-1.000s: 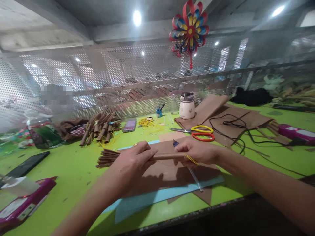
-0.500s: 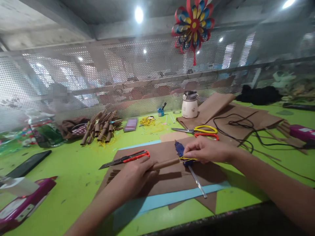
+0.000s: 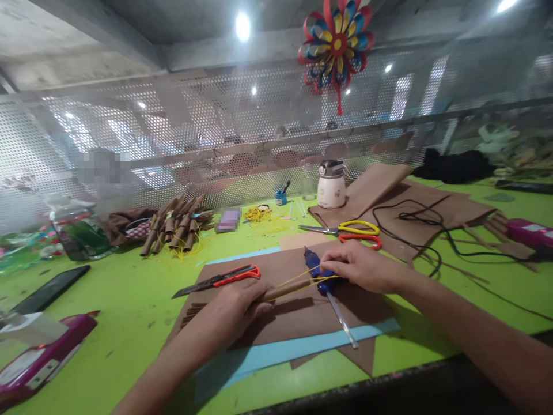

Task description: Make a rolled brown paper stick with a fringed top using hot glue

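My left hand (image 3: pixel 244 302) is closed around a thin brown paper roll (image 3: pixel 294 287), whose far end points right. My right hand (image 3: pixel 356 266) pinches a yellow rubber band (image 3: pixel 302 276), pulled taut in two strands along the roll toward my left fingers. Just behind the pinching fingers lies a blue glue gun (image 3: pixel 311 260) with a clear glue stick (image 3: pixel 343 323) sticking out of it. A red and black utility knife (image 3: pixel 220 279) rests beyond my left hand. Beneath everything is a sheet of brown paper (image 3: pixel 276 328), with a light blue strip (image 3: pixel 302 349) along its near side.
Scissors (image 3: pixel 345 229) with yellow and red handles lie past my right hand. Farther back are bundled brown rolls (image 3: pixel 184 227), yellow bands (image 3: pixel 258 214), a white bottle (image 3: pixel 332 187) and more brown paper (image 3: pixel 436 210). A black cable (image 3: pixel 440 242) snakes on the right; a phone (image 3: pixel 52 291) lies left.
The yellow rubber band, earlier short at the roll's right end, is now stretched along the roll toward my left hand. My right hand stays near the roll's end; the view has shifted slightly.
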